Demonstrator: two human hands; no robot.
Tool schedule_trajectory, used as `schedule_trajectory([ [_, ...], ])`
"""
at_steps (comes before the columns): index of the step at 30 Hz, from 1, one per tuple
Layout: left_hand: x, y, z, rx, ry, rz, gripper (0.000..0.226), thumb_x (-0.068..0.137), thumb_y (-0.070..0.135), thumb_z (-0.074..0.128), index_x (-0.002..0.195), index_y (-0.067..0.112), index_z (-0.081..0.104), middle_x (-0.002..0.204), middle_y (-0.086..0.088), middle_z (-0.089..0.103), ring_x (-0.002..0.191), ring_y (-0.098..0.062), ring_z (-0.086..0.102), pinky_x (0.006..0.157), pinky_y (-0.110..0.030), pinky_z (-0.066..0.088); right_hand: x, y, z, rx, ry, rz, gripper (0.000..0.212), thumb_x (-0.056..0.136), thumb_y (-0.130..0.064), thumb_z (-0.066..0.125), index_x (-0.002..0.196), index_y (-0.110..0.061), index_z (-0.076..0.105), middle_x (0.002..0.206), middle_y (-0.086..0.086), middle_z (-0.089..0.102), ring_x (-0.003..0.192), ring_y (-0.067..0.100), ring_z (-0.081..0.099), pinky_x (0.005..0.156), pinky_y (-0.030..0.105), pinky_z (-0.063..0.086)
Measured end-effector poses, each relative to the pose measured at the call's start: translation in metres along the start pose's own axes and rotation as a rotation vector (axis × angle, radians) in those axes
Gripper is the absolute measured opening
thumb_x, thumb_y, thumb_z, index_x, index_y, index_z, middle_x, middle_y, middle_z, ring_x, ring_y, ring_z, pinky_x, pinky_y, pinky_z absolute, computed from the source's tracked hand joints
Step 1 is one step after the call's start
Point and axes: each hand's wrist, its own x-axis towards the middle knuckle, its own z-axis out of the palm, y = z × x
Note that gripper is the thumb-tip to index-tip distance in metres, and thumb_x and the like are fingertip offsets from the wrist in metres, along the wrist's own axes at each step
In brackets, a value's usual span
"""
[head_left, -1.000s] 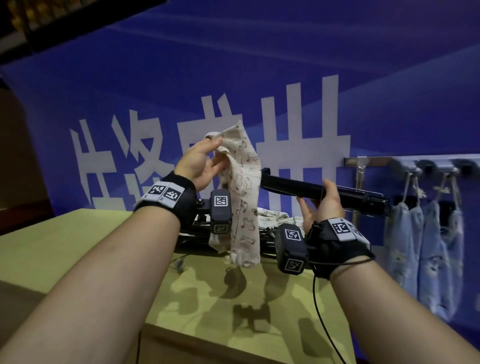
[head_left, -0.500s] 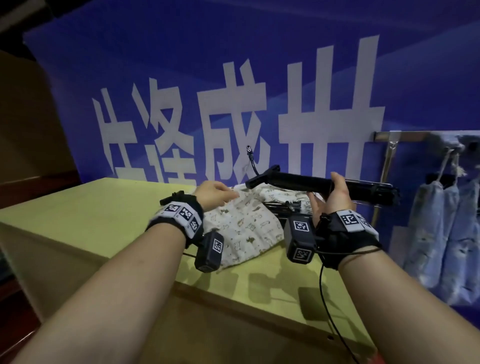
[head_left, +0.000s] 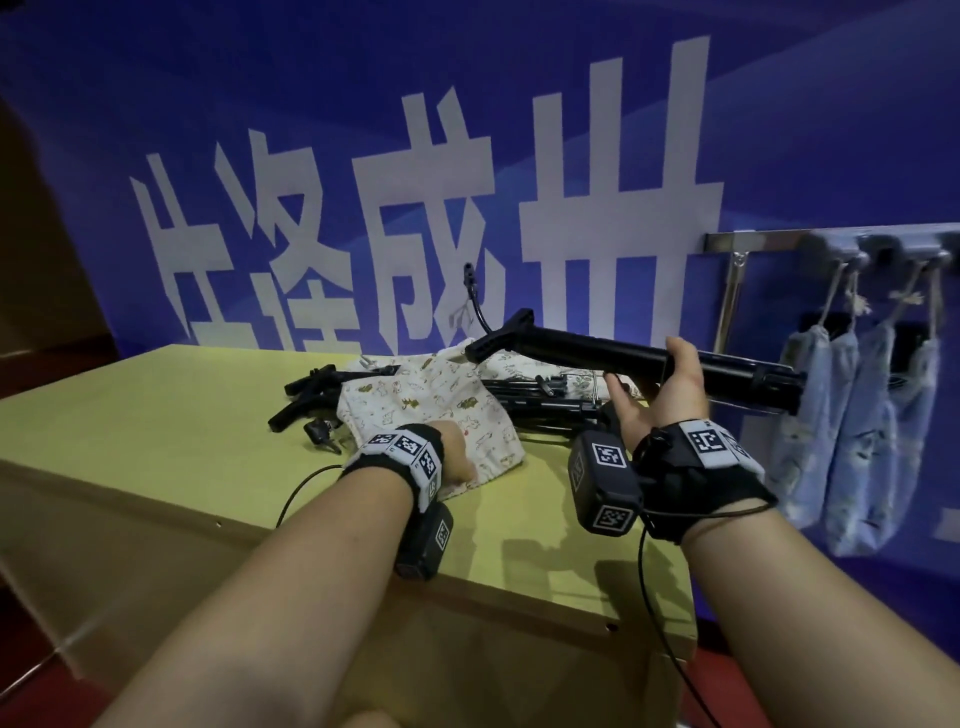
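Note:
My right hand (head_left: 670, 395) grips a black folded tripod tube (head_left: 582, 351) and holds it level above the table, its flat end pointing left. A cream printed cloth bag (head_left: 426, 405) lies flat on the yellow-green table (head_left: 156, 415). At the bag's near edge, my left hand (head_left: 457, 452) bends down and its fingers curl onto the cloth; the fingertips are hidden. Both wrists wear black bands with coded markers.
More black tripod parts (head_left: 311, 395) and another printed bag lie under and behind the cream bag. To the right, several pale blue drawstring bags (head_left: 857, 415) hang from a metal hook rail (head_left: 753, 241). A blue banner wall stands behind. The table's front edge is near.
The bag went from hanging up in my left hand to lying flat on the table. My left hand slid back to its near edge. My right hand kept the tube raised.

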Motion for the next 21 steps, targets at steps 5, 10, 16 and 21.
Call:
schedule_trajectory([
  [5,-0.002,-0.005,-0.004,-0.072,-0.091,0.03,0.082,0.083,0.067,0.059,0.125,-0.003,0.058,0.124,-0.019,0.062,0.113,-0.036,0.058,0.096,-0.041,0.048,-0.001,0.002,0.003,0.114,0.045,0.038,0.016,0.087,-0.028,0.065,0.096,-0.016,0.057,0.1,0.006,0.059,0.091,0.021,0.062,0.088,0.041,0.055],
  [10,-0.006,-0.019,-0.019,-0.833,-0.012,0.103,0.123,0.048,0.097,0.054,0.142,0.019,0.042,0.135,-0.01,0.056,0.102,-0.025,0.063,0.083,-0.041,0.055,0.005,0.016,0.002,0.027,-0.007,0.037,0.025,0.084,-0.032,0.065,0.102,-0.016,0.059,0.111,0.01,0.056,0.104,0.025,0.058,0.082,0.04,0.057],
  [16,0.0,-0.021,-0.041,-1.611,0.176,0.186,0.041,0.094,0.041,0.06,0.129,0.021,0.052,0.124,-0.009,0.065,0.089,-0.022,0.072,0.08,-0.035,0.059,0.008,0.025,0.011,0.069,-0.002,0.093,0.032,0.08,-0.038,0.072,0.102,-0.02,0.058,0.114,0.01,0.061,0.103,0.024,0.059,0.072,0.035,0.057],
  [21,0.001,-0.022,-0.04,-1.524,0.115,0.123,0.019,0.099,0.015,0.053,0.116,0.006,0.056,0.101,-0.014,0.068,0.074,-0.017,0.069,0.063,-0.025,0.057,0.008,0.036,0.017,-0.074,-0.123,0.131,0.02,0.082,-0.019,0.071,0.099,-0.01,0.065,0.113,0.014,0.065,0.103,0.026,0.063,0.086,0.038,0.054],
])
